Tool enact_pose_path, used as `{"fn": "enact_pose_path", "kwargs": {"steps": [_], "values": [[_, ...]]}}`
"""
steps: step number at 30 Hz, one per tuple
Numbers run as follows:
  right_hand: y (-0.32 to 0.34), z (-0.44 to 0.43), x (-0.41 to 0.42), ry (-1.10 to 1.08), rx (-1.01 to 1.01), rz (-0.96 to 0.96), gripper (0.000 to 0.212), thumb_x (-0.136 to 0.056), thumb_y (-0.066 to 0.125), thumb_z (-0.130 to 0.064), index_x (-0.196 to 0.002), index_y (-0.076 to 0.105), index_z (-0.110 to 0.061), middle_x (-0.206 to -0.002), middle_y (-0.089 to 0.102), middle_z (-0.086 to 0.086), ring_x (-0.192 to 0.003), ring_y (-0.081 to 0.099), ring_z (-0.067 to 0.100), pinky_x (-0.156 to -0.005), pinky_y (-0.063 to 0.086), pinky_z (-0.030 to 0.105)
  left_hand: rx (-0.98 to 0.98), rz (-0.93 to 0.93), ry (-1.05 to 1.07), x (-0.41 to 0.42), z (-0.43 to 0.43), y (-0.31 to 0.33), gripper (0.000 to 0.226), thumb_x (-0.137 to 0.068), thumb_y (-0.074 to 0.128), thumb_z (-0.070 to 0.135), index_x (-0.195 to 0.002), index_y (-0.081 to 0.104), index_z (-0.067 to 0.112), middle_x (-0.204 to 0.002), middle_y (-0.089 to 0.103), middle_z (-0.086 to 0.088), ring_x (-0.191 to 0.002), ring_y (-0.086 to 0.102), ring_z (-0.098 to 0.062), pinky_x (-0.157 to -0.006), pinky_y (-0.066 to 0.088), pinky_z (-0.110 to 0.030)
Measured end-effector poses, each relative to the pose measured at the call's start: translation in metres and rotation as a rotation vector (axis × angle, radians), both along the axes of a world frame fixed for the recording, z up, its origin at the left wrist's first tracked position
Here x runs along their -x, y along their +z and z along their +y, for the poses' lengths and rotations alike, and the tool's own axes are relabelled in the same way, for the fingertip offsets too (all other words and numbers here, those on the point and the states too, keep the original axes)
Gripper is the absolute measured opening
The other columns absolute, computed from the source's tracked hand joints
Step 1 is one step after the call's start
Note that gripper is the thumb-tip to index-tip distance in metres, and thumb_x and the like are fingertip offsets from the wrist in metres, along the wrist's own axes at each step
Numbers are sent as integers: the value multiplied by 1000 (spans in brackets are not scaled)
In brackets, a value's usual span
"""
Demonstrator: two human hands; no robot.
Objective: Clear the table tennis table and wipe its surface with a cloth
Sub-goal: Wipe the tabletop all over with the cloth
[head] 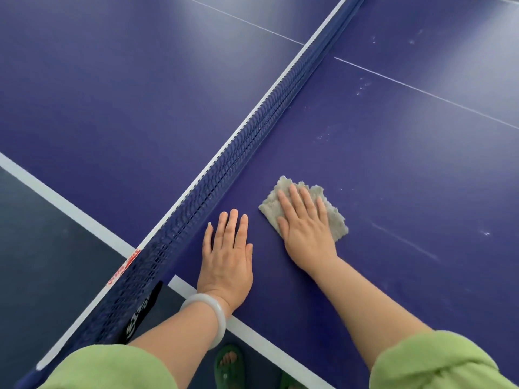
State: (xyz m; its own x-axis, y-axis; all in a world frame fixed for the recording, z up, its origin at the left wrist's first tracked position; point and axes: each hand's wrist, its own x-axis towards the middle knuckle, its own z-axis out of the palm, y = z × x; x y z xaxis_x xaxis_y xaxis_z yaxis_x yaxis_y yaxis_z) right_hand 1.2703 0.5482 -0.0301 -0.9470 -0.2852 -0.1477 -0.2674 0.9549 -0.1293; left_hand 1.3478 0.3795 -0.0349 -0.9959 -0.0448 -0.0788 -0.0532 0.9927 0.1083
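Cloth (337,220): grey-beige, nubbly, folded and rumpled; lies flat on the blue surface (393,164), just at 4 o'clock of frame centre, on the half right of the net (252,136) and near it but not touching.

Right hand (304,223): palm down on the cloth, fingers straight and a little spread, pointing toward 11 o'clock; presses on it, nothing curled round it; cloth edges show past the fingertips at 12 and past the hand's side at 3 o'clock.

Left hand (226,254): at 8 o'clock of the cloth, a short gap between; flat on bare surface, fingers straight and together, holding nothing; the little-finger side is close beside the foot of the net. The two hands are apart, both flattened out.

White bracelet (207,318) on left wrist; green sleeves (438,363) pushed up both forearms.

Net: dark blue mesh, white top band, runs from 7 to 1 o'clock across the frame; red-and-white label (123,268) on the band at its near end.

Surface: thin white centre line (421,91) at 2 o'clock; pale specks (362,87) and a faint streak (404,241) on the right half; broad white edge line (280,349) at 6 o'clock.

Below the edge: toes in a green sandal (229,366) on dark floor.
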Motion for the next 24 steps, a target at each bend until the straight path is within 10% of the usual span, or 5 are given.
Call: {"fn": "enact_pose_path", "kwargs": {"steps": [7, 15, 21, 24], "values": [[3, 69, 28, -642, 22, -53, 57, -105, 17, -37, -159, 0, -25, -166, -7, 0, -152, -12, 19, -122, -6, 48, 15, -10, -7, 0, -2, 2, 62, -98, 12, 38, -155, 20, 15, -163, 18, -7, -151, 13, -25, -121, 16, -49], [-1, 19, -98, -107, 33, 32, 57, -103, 18, -39, -158, 15, -26, -165, 6, -2, -153, -2, 16, -122, 2, 44, -3, -25, -10, 0, -2, 4, 63, -98, 10, 40, -155, 19, 15, -163, 15, -7, -151, 9, -25, -122, 11, -49], [2, 107, -89, -796, -33, 16, 56, -105, 24, -33, -158, 8, -25, -166, 1, 0, -153, -6, 19, -122, -3, 46, 21, -34, -19, -1, -1, 4, 64, -98, 6, 42, -156, 13, 16, -163, 14, -8, -151, 8, -26, -123, 7, -48], [1, 55, -94, -685, -1, 56, 56, -105, 27, -32, -158, 11, -23, -166, 2, 3, -153, -5, 22, -122, -2, 47, 24, -30, -18, -1, -1, 4, 64, -98, 7, 42, -156, 14, 16, -163, 14, -7, -152, 7, -25, -122, 5, -47]]}}
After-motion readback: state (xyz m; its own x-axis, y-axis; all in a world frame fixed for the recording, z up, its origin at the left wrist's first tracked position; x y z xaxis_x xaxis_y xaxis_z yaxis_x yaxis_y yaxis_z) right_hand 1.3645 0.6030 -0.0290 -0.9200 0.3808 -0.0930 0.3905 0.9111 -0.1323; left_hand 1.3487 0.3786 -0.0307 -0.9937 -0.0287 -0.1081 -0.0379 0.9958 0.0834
